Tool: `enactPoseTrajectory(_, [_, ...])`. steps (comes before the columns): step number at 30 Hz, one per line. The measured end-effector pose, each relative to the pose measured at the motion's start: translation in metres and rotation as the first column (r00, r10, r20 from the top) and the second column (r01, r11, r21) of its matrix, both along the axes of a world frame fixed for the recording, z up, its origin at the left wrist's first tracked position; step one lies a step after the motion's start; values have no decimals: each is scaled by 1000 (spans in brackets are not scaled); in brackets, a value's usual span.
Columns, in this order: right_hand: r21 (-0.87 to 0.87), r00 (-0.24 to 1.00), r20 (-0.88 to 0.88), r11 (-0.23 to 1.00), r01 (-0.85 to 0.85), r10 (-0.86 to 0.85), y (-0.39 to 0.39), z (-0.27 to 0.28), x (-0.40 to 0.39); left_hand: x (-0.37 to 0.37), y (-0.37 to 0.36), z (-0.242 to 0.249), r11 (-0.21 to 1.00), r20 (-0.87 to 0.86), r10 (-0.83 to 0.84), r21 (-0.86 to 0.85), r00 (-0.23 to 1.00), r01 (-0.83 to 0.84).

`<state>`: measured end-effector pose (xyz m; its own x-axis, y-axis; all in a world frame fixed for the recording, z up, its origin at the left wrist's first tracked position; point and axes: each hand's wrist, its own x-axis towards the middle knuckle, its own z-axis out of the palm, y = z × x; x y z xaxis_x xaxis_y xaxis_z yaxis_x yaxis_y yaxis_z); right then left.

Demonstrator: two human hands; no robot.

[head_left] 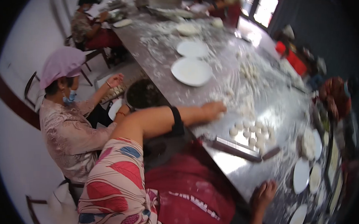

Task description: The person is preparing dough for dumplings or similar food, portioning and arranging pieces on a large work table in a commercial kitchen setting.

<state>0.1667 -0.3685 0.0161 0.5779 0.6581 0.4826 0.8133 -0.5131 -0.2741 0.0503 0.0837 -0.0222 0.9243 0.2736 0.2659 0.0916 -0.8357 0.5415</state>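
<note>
My left hand (214, 111) reaches across to the steel table (221, 161), a black band around that arm. Its fingers are curled down at the tabletop, with a small pale bit at the fingertips that I cannot make out. My right hand (264, 193) is at the near edge of the table, fingers curled in and nothing showing in them. Between the hands lies a wide-bladed cleaver (236, 149), its handle pointing right. Just beyond the blade, several small round dough pieces (253, 134) sit in a cluster on the floured steel.
White plates (191, 71) stand farther up the table; more plates (301, 176) and flattened dough (308, 145) lie at right. Another dough cluster (248, 71) is farther back. A person in a pink cap (64, 65) sits close on the left, beside a dark round basin (144, 93). Other people are farther off.
</note>
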Motion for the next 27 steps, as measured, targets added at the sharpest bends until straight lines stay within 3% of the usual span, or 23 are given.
enactPoseTrajectory(2, [-4,1000,-3,1000,-4,4,0,4,-1,-5,-2,18,995,-63,62,-79,996,-66])
enactPoseTrajectory(3, [-3,1000,2,1000,1,-1,-1,5,0,-10,-5,24,967,-54,83,-237,995,-94])
enactPoseTrajectory(10, [49,1000,-30,999,2,0,-3,-2,5,-17,-25,49,989,-78,140,51,987,-136])
enactPoseTrajectory(16, [32,999,-47,999,9,-8,-7,-4,8,-13,-22,36,987,-71,108,128,992,-99])
enactPoseTrajectory(19, [67,998,-62,998,4,0,-6,-6,9,-23,-20,55,983,-179,54,180,982,-21])
enactPoseTrajectory(22, [72,996,-85,997,6,1,-7,-8,10,-15,-27,66,952,-27,121,286,992,-108])
enactPoseTrajectory(25, [54,998,-66,999,4,-1,-7,-6,10,10,-37,59,917,-156,205,376,966,-134])
enactPoseTrajectory(27, [46,997,-75,999,5,-2,-9,-8,12,17,-45,42,901,-246,171,430,954,-51])
